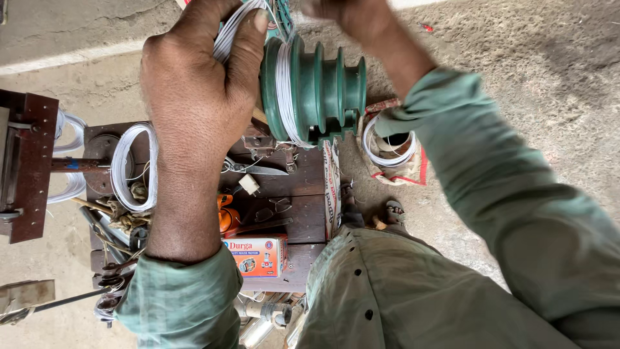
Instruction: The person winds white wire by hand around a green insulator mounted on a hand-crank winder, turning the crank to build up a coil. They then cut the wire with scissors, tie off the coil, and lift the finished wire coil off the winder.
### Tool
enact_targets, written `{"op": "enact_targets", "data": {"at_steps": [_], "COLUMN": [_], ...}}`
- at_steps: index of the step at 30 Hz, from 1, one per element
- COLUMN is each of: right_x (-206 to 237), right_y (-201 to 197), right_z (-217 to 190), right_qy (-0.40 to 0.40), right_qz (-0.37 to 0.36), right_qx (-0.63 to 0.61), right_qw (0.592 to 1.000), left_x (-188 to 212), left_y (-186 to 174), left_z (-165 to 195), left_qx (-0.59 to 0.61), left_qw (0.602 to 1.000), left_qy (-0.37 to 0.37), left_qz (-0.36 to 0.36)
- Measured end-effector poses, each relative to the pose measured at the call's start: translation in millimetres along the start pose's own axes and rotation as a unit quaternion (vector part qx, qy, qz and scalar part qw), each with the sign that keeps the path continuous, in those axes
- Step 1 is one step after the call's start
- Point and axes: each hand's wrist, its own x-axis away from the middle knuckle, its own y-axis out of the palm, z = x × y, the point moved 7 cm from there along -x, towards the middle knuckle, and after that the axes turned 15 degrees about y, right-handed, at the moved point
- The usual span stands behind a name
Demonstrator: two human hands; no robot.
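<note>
Shirt (400,297): green, buttoned, nearest the camera, filling the near right.
Box (258,255): small orange and white carton on the dark bench (303,216), near the left sleeve.
Scissors (255,169): lying on the bench, further off, beside a small white plug (249,184).
Coils (132,165): white wire loops at the left of the bench; another (387,145) sits right, on the ground.
Left hand (197,97): fingers curled tight around a bundle of white wire (232,32).
Former (313,87): green stepped spool, just right of the left hand, wire wound in its left groove.
Right hand (342,13): far, at the top edge, mostly cut off; cannot tell its grip.
</note>
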Motion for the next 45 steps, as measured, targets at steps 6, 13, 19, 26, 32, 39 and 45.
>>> {"op": "enact_targets", "data": {"at_steps": [6,13,19,26,32,39,45], "right_x": [179,240,113,57,61,182,209], "right_y": [132,92,-25,11,22,10,36], "right_z": [173,-117,-175,-27,51,-55,-99], "right_qy": [0.369,-0.197,-0.301,-0.166,0.128,-0.155,-0.304], "right_qz": [-0.143,-0.119,-0.004,0.072,0.14,0.166,0.067], "right_qx": [-0.184,0.293,0.175,0.067,-0.254,0.07,0.263], "right_qw": [0.9,0.928,0.937,0.981,0.948,0.971,0.913], "left_x": [1,-1,-3,2,1,6,5], "left_y": [0,1,-1,-3,-3,-3,-2], "left_z": [-4,-2,0,3,2,3,5], "left_qx": [-0.012,-0.012,-0.004,-0.003,-0.022,-0.033,-0.016], "left_qw": [1.0,1.0,1.0,1.0,0.999,0.999,1.0], "left_qy": [-0.019,0.001,-0.003,-0.03,-0.025,0.012,0.024], "left_qz": [-0.016,-0.008,-0.004,0.002,-0.007,-0.004,-0.004]}}
